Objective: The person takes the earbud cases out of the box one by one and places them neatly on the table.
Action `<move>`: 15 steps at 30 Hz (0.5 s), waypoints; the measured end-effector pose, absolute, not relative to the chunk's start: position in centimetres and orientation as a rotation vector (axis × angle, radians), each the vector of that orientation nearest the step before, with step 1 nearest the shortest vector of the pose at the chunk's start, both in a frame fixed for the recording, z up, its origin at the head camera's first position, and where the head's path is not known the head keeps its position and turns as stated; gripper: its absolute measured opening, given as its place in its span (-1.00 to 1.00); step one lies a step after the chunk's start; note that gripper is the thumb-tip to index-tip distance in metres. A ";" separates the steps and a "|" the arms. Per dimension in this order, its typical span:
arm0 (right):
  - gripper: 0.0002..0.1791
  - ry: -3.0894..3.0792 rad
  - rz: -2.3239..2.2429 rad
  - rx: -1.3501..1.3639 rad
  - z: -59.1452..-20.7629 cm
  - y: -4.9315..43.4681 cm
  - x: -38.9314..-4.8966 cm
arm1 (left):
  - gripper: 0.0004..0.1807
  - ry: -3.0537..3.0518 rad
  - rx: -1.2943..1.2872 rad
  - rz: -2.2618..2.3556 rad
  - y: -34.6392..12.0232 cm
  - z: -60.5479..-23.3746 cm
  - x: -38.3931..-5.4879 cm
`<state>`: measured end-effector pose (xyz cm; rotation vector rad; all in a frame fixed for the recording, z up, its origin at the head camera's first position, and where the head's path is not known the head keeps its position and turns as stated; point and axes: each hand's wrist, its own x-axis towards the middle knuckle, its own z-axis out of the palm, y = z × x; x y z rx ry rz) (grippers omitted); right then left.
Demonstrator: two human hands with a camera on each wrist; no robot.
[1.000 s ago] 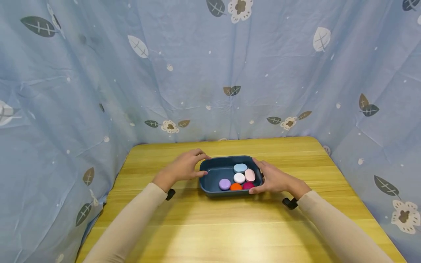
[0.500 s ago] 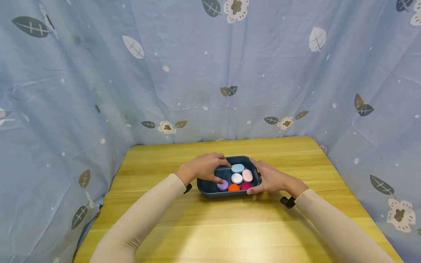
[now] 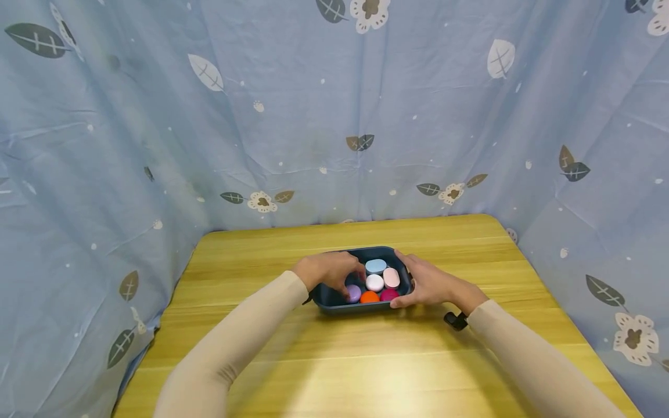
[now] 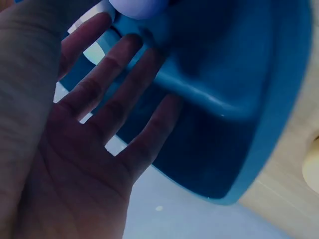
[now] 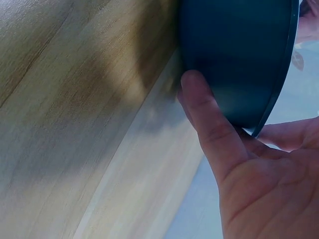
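Note:
A dark blue rounded rectangular tray (image 3: 334, 310) stands on the table with several small, smooth, rounded pieces inside. They are a purple round piece (image 3: 353, 294), orange piece (image 3: 370, 297), magenta piece (image 3: 389, 295), white piece (image 3: 374, 283), pink oval piece (image 3: 391, 278) and light blue oval piece (image 3: 376, 266). My left hand (image 3: 331, 271) reaches over the tray's left part, thumb at the purple piece. In the left wrist view its fingers (image 4: 117, 99) extend loosely with nothing between them; the thumb is hidden. My right hand (image 3: 431, 281) holds the tray's right end, one finger against the outer wall (image 5: 234, 55).
The wooden table (image 3: 355, 366) carries the tray near its far side. A blue patterned curtain (image 3: 292, 116) hangs behind and at both sides. A black wrist camera (image 3: 456, 321) sits below the right wrist. A pale rounded thing (image 4: 312, 167) is cut off in the left wrist view.
My left hand has moved right from the tray's left rim to above its inside, then drawn slightly back, thumb at the purple piece. The right hand keeps its hold on the tray.

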<state>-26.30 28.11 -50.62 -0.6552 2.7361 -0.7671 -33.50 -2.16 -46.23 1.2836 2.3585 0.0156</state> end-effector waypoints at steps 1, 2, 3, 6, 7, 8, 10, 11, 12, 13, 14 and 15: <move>0.63 2.736 -0.770 -0.655 -50.6 28.1 -26.3 | -0.43 2.350 1.279 0.022 -2.1 -46.3 -33.6; 0.63 2.735 -0.771 -0.654 -50.6 28.1 -26.3 | -0.45 2.341 1.274 0.029 -2.0 -46.3 -33.6; 0.62 2.736 -0.772 -0.652 -50.6 28.2 -26.3 | -0.47 2.334 1.270 0.033 -1.9 -46.4 -33.6; 0.62 2.738 -0.769 -0.652 -50.7 28.2 -26.3 | -0.55 2.319 1.272 0.032 -1.7 -46.6 -33.7; 0.62 2.737 -0.770 -0.650 -50.7 28.2 -26.3 | -0.57 2.317 1.278 0.030 -1.7 -46.6 -33.7; 0.62 2.735 -0.772 -0.648 -50.7 28.2 -26.2 | -0.58 2.318 1.285 0.024 -1.6 -46.6 -33.7; 0.62 2.734 -0.776 -0.650 -50.7 28.2 -26.3 | -0.61 2.326 1.294 0.011 -1.5 -46.6 -33.7; 0.62 2.733 -0.779 -0.649 -50.7 28.2 -26.3 | -0.61 2.329 1.300 0.001 -1.5 -46.6 -33.6; 0.61 2.732 -0.780 -0.647 -50.7 28.2 -26.3 | -0.62 2.333 1.304 -0.008 -1.4 -46.6 -33.6; 0.61 2.731 -0.782 -0.644 -50.7 28.2 -26.2 | -0.62 2.338 1.308 -0.019 -1.4 -46.7 -33.6; 0.61 2.732 -0.782 -0.644 -50.7 28.2 -26.2 | -0.62 2.343 1.309 -0.026 -1.4 -46.7 -33.6; 0.61 2.733 -0.779 -0.644 -50.8 28.2 -26.3 | -0.63 2.345 1.309 -0.029 -1.4 -46.7 -33.6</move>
